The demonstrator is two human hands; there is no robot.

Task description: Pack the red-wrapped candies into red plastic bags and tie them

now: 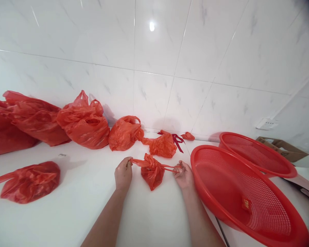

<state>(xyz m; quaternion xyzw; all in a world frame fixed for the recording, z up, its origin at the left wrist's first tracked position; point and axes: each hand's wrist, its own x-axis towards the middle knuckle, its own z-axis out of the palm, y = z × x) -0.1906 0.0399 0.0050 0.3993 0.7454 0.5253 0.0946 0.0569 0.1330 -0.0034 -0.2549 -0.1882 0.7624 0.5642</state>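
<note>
A small red plastic bag (152, 175) hangs or rests between my hands, gathered at its top, its contents hidden. Its left handle is pinched in the closed fingers of my left hand (124, 174). On the other side my right hand (184, 174) grips the right handle, which is stretched thin. Both handles are pulled out sideways from the bunched neck. Just behind it lies another crumpled red bag (162, 145) against the wall side of the white table (92, 195).
Several filled red bags (84, 127) line the wall at left. One knotted red bag (32, 181) lies nearer on the left. Two red plastic baskets stand at right, the front basket (221, 192) close to my right arm. A cardboard box (293, 151) sits behind them.
</note>
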